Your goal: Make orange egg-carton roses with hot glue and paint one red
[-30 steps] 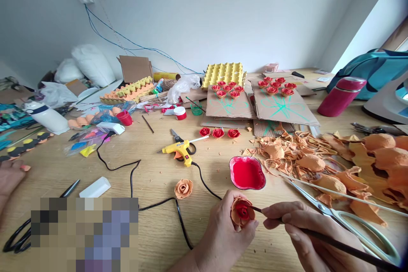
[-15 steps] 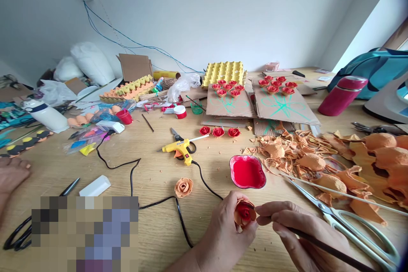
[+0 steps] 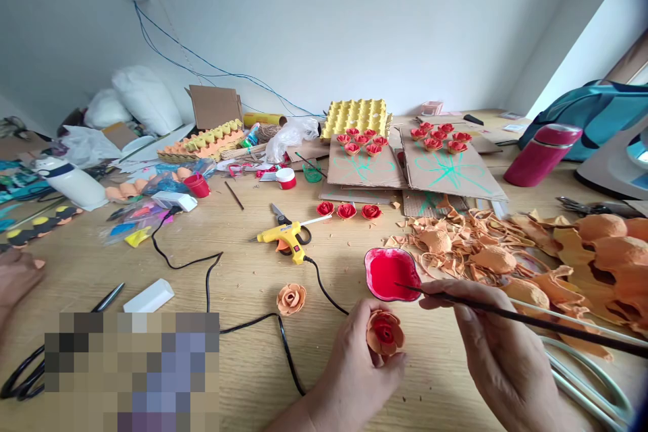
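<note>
My left hand (image 3: 357,361) is closed round a flower (image 3: 385,333) cut from orange egg carton. Its centre is painted red, while the outer petals are bare orange. In my right hand (image 3: 499,344) is a thin dark paintbrush (image 3: 486,308), its tip in the red paint of a small dish (image 3: 368,271) just beyond the flower. An unpainted orange flower (image 3: 291,299) lies on the table left of my left hand. Further back stand three red flowers (image 3: 347,210) in a row.
A yellow glue gun (image 3: 283,236) lies over black-handled scissors, its cord running past my left hand. Orange carton scraps (image 3: 466,243) and large pale-handled scissors (image 3: 587,378) are on the right. Cardboard sheets (image 3: 450,175) hold more red flowers. Another person's hand (image 3: 17,280) rests at the left edge.
My right hand has moved the brush from the flower up into the red paint dish. The flower in my left hand now shows its face more fully. The other person's hand has curled in.
</note>
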### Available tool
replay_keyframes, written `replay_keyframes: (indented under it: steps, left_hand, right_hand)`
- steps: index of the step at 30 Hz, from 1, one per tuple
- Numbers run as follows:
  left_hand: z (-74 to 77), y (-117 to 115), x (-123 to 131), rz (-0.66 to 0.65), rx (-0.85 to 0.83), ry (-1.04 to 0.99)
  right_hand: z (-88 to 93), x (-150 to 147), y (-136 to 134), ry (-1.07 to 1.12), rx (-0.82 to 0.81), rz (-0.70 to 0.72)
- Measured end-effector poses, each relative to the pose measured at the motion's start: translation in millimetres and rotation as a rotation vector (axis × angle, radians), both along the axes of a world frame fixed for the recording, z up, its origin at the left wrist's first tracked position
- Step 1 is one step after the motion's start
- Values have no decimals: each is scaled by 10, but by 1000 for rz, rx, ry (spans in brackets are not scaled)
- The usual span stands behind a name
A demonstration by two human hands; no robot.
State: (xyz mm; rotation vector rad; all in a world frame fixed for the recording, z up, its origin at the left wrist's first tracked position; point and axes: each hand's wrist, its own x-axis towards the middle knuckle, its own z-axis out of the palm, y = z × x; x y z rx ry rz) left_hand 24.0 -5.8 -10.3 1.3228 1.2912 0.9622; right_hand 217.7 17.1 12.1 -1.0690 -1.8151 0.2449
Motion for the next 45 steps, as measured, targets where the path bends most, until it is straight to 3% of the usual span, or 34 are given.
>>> replay_keyframes:
  steps: [10, 19, 24, 29, 35, 40, 45]
  left_hand:
    - [-38, 2, 4, 6, 31, 12]
    - [-21, 14, 13, 7, 73, 18]
    - [-22, 24, 8, 12, 78, 44]
    - [-46, 21, -11, 11, 61, 9]
    - [-77, 18, -15, -7, 101, 4]
    - [-110, 14, -19, -10, 165, 70]
    - [-147, 5, -48, -26, 222, 114]
  right_hand:
    - [-108, 64, 76, -222, 2, 19]
    - [-104, 76, 48, -222, -36, 66]
    - [-77, 56, 21, -145, -31, 49]
    - [46, 4, -30, 84, -12, -1]
    - [122, -27, -84, 315, 0, 107]
    - [75, 22, -109, 166, 8, 280]
    - [-62, 95, -129, 49, -77, 306]
